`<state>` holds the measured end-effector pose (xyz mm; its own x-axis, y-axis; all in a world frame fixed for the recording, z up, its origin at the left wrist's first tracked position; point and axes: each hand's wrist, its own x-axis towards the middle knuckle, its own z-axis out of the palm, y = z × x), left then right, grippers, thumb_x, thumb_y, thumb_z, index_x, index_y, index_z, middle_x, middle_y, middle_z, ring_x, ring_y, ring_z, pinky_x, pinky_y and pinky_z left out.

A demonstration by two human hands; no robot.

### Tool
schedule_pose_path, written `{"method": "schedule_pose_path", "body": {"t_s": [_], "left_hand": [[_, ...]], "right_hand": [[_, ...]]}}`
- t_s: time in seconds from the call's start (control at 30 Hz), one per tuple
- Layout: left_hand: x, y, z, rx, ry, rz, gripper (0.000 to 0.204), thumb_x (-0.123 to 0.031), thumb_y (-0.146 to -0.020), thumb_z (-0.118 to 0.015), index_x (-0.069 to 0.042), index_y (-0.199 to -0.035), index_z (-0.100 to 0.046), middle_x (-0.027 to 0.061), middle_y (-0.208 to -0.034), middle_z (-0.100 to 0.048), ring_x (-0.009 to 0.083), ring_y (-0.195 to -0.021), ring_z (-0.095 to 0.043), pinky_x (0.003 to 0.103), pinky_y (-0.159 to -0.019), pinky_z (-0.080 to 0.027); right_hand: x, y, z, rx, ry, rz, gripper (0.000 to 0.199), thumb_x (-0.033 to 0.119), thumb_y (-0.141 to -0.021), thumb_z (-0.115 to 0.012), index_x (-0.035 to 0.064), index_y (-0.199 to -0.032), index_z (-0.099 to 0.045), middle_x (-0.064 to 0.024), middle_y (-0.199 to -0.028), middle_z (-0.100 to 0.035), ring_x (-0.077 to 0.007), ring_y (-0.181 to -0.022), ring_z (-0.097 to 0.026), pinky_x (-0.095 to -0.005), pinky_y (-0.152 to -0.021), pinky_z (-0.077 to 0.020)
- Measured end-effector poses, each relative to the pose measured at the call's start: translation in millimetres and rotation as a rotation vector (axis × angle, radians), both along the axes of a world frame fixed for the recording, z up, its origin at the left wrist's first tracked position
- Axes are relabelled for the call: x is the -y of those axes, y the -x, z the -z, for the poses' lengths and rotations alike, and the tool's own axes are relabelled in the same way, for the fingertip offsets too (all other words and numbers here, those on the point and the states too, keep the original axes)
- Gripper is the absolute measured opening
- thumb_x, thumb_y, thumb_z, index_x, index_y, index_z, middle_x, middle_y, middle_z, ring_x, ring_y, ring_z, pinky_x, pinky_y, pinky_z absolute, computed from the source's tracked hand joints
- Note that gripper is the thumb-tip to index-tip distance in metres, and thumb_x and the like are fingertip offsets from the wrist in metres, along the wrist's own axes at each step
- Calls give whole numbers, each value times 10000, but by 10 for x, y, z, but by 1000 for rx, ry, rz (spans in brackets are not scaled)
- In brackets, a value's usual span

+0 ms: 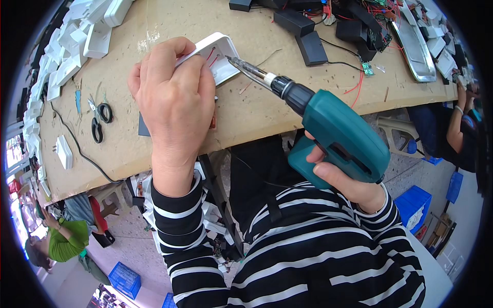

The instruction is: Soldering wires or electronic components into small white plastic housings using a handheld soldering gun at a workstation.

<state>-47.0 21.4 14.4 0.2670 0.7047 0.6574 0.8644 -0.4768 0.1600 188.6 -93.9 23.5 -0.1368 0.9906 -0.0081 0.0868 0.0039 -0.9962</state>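
My left hand (172, 97) is closed on a white plastic housing (223, 43), tilted up so its open inside faces right. Thin red wires (211, 57) show inside it. In my right hand (344, 177) is a teal pistol-shaped soldering gun (349, 136), gripped by the handle. Its dark, narrow metal tip (249, 68) points left and reaches the mouth of the housing; whether it touches anything there cannot be told. Part of a dark object (143, 126) peeks out beneath my left wrist, mostly hidden.
Black-handled scissors (97, 123) and a white plug-like piece (64, 152) lie left on the table (128, 159). White housings (77, 46) line the left edge. Black boxes with wires (310, 49) and a metal tray (416, 51) are at the far right. Other people sit on both sides.
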Motion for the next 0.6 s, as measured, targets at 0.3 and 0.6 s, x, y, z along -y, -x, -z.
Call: {"method": "schedule_pose_path", "body": {"t_s": [0.3, 0.6], "left_hand": [[-1, 8, -5, -6, 19, -3, 39, -52, -688, -651, -63, -724, -658, 6, -930, -582, 197, -897, -561, 373, -853, -357], [-6, 8, -10, -10, 29, -8, 34, -54, -690, -644, -64, -719, -658, 5, -928, -583, 198, -909, -560, 373, -872, -355]], "right_hand": [[-113, 92, 4, -41, 12, 25, 453, -21, -742, -743, -55, -1147, -543, -82, -893, -640, -122, -769, -646, -237, -674, -516], [-167, 124, -27, -25, 5, 36, 429, -9, -742, -747, -50, -1127, -561, -76, -898, -632, -115, -743, -643, -228, -659, -501]]}}
